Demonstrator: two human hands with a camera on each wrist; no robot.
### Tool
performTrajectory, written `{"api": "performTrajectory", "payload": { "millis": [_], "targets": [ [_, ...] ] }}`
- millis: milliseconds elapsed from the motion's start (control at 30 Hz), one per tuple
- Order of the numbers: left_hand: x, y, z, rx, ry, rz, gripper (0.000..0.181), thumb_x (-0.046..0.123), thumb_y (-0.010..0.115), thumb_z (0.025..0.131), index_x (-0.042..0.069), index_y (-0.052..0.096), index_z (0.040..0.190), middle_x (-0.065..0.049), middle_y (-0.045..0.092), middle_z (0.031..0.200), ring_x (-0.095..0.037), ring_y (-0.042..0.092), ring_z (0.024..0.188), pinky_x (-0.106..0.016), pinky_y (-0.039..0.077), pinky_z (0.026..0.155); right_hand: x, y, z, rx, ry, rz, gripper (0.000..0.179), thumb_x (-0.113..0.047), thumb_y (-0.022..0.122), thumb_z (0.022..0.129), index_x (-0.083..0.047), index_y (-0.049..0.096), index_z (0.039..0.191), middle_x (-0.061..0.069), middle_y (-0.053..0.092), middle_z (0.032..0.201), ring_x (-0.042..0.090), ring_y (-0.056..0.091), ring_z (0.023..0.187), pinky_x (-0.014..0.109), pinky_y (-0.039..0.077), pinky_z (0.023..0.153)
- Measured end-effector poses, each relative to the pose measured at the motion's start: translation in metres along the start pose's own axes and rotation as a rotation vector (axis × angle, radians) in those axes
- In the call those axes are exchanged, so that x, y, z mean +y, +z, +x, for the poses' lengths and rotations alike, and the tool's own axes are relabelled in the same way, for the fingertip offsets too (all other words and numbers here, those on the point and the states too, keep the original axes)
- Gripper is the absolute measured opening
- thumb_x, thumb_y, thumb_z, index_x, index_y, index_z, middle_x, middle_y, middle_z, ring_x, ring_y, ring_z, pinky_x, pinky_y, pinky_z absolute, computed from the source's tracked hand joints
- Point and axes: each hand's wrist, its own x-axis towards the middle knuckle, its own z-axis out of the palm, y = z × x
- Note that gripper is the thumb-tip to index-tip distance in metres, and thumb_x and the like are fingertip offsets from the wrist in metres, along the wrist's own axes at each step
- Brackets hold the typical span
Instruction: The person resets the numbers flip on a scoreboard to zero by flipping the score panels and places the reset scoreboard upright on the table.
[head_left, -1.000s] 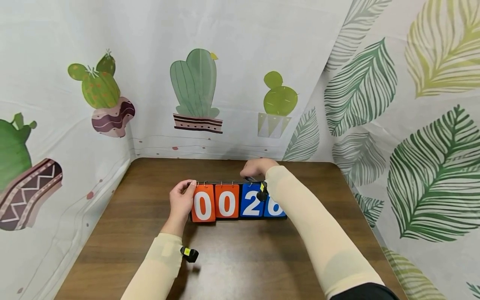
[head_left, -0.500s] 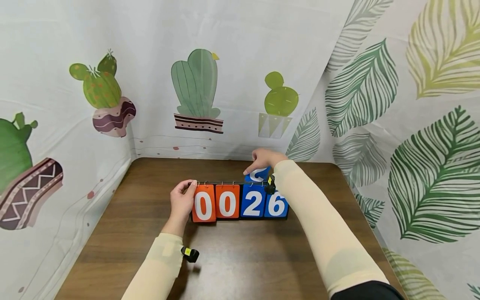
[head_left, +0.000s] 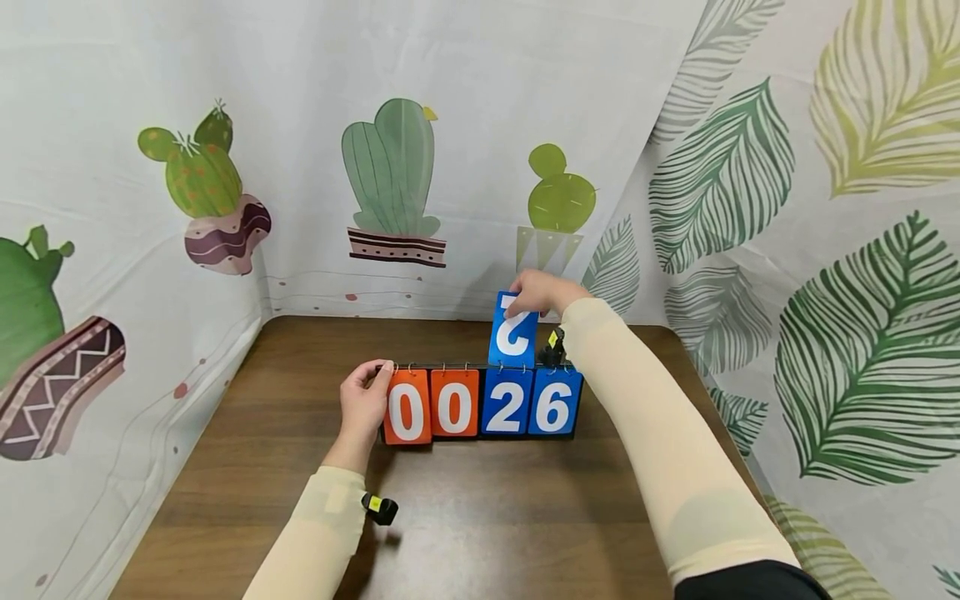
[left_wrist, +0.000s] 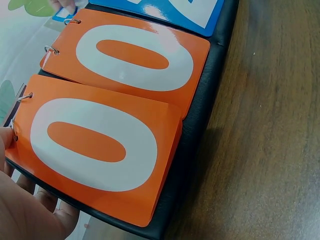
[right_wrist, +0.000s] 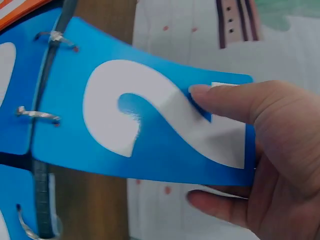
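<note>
A flip scoreboard with a black backing [left_wrist: 197, 125] stands on the table, showing two orange 0 cards [head_left: 454, 403], a blue 2 card [head_left: 506, 402] and a blue 6 card [head_left: 555, 402]. My left hand [head_left: 363, 400] grips its left end, thumb at the top front corner and fingers behind the backing in the left wrist view. Above the top edge, my right hand [head_left: 546, 293] pinches the far end of a raised blue card [right_wrist: 165, 115] bearing an upside-down 2. Metal rings [right_wrist: 37, 116] join that card to the board. Its thumb lies on the card's face, other fingers behind.
Brown wooden table [head_left: 480, 517] surrounds the scoreboard. A white cloth with cactus prints [head_left: 393, 167] hangs behind the table's far edge, and a leaf-printed cloth [head_left: 862, 350] hangs on the right. Small black cameras [head_left: 380, 508] sit on the wrists.
My right hand has moved up and slightly right from behind the scoreboard, lifting the blue 2 card upright above the top edge. My left hand has stayed on the left end.
</note>
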Motion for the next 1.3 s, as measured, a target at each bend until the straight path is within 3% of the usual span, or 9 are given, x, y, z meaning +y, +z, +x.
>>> {"api": "performTrajectory", "payload": {
  "millis": [333,600,700,867,967,1100,1233,1300],
  "targets": [
    [-0.001,0.000,0.001,-0.012,-0.006,0.005,0.036,0.040,0.070,0.098,0.007,0.072,0.114,-0.004,0.064,0.107,-0.018,0.058,0.101,-0.019,0.051,0.076,-0.029,-0.028,-0.026,-0.156,-0.099,-0.024,0.022,-0.027,0.069,0.099,-0.012,0.077,0.112,0.009,0.076,0.111,0.025,0.073,0.094,0.040,0.063,0.082],
    [0.001,-0.001,0.001,-0.016,-0.022,0.009,0.038,0.042,0.070,0.098,0.009,0.072,0.116,-0.002,0.064,0.108,-0.017,0.058,0.101,-0.018,0.051,0.077,-0.051,-0.034,-0.056,-0.271,-0.187,-0.035,0.020,-0.022,0.062,0.103,-0.007,0.075,0.102,0.011,0.076,0.099,0.028,0.074,0.088,0.040,0.063,0.080],
    [0.002,-0.001,0.001,-0.020,-0.023,0.013,0.039,0.042,0.069,0.098,0.009,0.072,0.116,-0.005,0.064,0.111,-0.018,0.058,0.101,-0.019,0.051,0.077,-0.055,-0.031,-0.067,-0.280,-0.259,-0.069,0.023,-0.020,0.060,0.104,-0.004,0.072,0.093,0.009,0.071,0.085,0.025,0.069,0.077,0.035,0.059,0.077],
    [0.002,-0.001,0.000,-0.020,-0.022,0.010,0.037,0.041,0.070,0.098,0.009,0.072,0.115,-0.005,0.064,0.111,-0.019,0.057,0.101,-0.019,0.051,0.076,-0.057,-0.020,-0.085,-0.271,-0.401,-0.136,0.030,-0.017,0.059,0.103,-0.001,0.062,0.078,-0.002,0.043,0.064,0.015,0.046,0.060,0.030,0.040,0.065],
    [0.002,0.000,0.000,-0.017,-0.023,0.005,0.035,0.040,0.070,0.098,0.009,0.072,0.114,-0.004,0.064,0.109,-0.018,0.058,0.101,-0.020,0.051,0.076,-0.058,-0.012,-0.098,-0.258,-0.441,-0.162,0.024,-0.015,0.059,0.102,-0.008,0.071,0.082,-0.007,0.053,0.066,0.011,0.049,0.061,0.028,0.043,0.066],
    [0.003,0.000,-0.001,-0.017,-0.015,0.008,0.036,0.040,0.070,0.098,0.008,0.072,0.114,-0.002,0.064,0.108,-0.017,0.058,0.101,-0.019,0.051,0.077,-0.060,0.004,-0.117,-0.228,-0.477,-0.212,0.024,-0.014,0.058,0.101,-0.022,0.079,0.097,-0.011,0.070,0.082,0.006,0.061,0.070,0.024,0.054,0.074],
    [0.003,0.000,-0.001,-0.021,-0.007,0.012,0.038,0.041,0.069,0.098,0.007,0.072,0.116,-0.003,0.064,0.109,-0.016,0.057,0.102,-0.018,0.051,0.078,-0.063,0.021,-0.134,-0.199,-0.505,-0.289,0.023,-0.013,0.057,0.102,-0.019,0.077,0.094,-0.008,0.062,0.076,0.008,0.056,0.066,0.025,0.050,0.069],
    [0.003,-0.001,-0.001,-0.023,-0.010,0.012,0.039,0.041,0.069,0.098,0.007,0.072,0.116,-0.004,0.064,0.110,-0.017,0.057,0.102,-0.019,0.051,0.078,-0.065,0.031,-0.142,-0.182,-0.503,-0.328,0.022,-0.013,0.058,0.103,-0.016,0.079,0.099,-0.005,0.069,0.083,0.008,0.061,0.072,0.027,0.054,0.074]
  ]
}}
